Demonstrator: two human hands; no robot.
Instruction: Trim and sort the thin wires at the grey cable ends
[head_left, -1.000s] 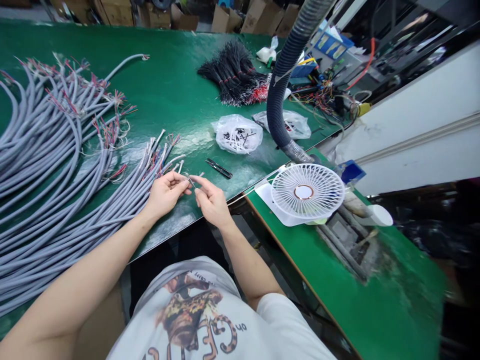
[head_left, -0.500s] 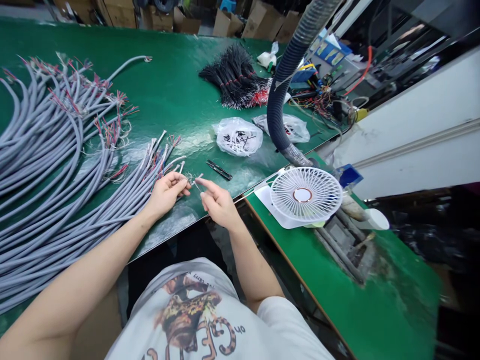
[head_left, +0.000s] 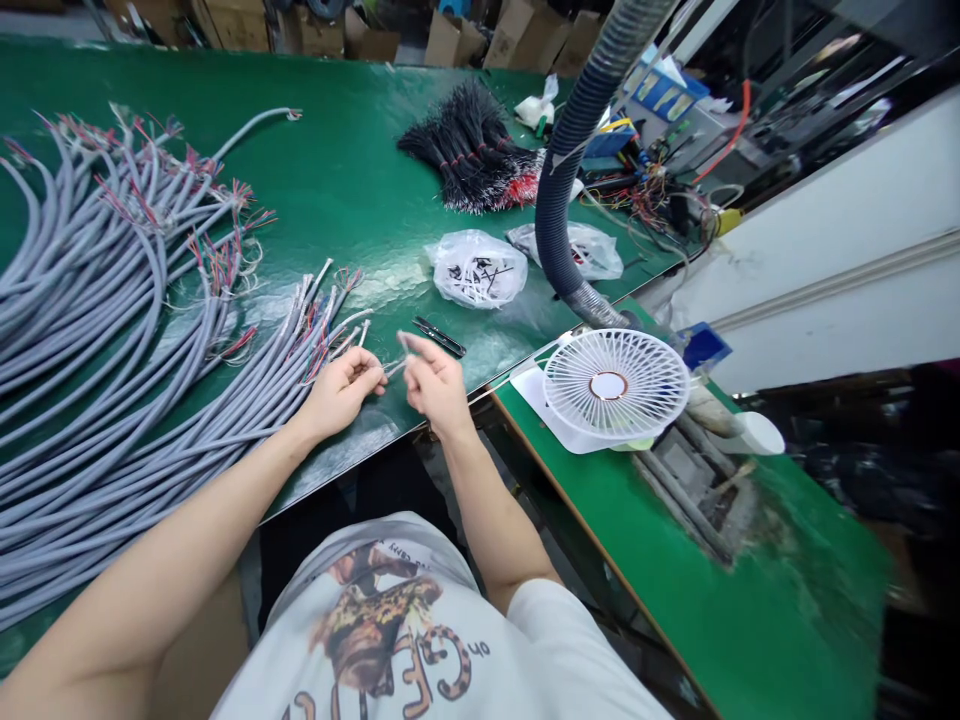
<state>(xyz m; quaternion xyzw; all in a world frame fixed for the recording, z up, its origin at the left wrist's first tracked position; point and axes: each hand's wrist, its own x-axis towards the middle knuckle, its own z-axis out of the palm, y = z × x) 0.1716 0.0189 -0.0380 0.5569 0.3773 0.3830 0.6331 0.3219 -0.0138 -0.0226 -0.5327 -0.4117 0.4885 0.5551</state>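
My left hand [head_left: 341, 388] is closed around the stripped end of a grey cable [head_left: 225, 420] near the front edge of the green bench [head_left: 337, 170]. Just to its right, my right hand [head_left: 435, 382] pinches the thin bare wires [head_left: 394, 366] that stick out of that cable end. Both hands hover just above the bench, almost touching each other. A large sheaf of the same grey cables [head_left: 90, 330], with red and coloured wire tips, lies spread to the left.
Small black snips [head_left: 439, 337] lie just beyond my hands. Two clear bags of small parts [head_left: 478, 268] sit further back, with a bundle of black wires [head_left: 472, 150] behind. A dark ribbed hose [head_left: 559, 200] hangs down at right. A white fan [head_left: 613, 385] rests on the lower bench.
My right hand has risen and moved slightly toward the left hand, fingers curling tighter on the wire tips. My left hand has stayed in place on the cable end.
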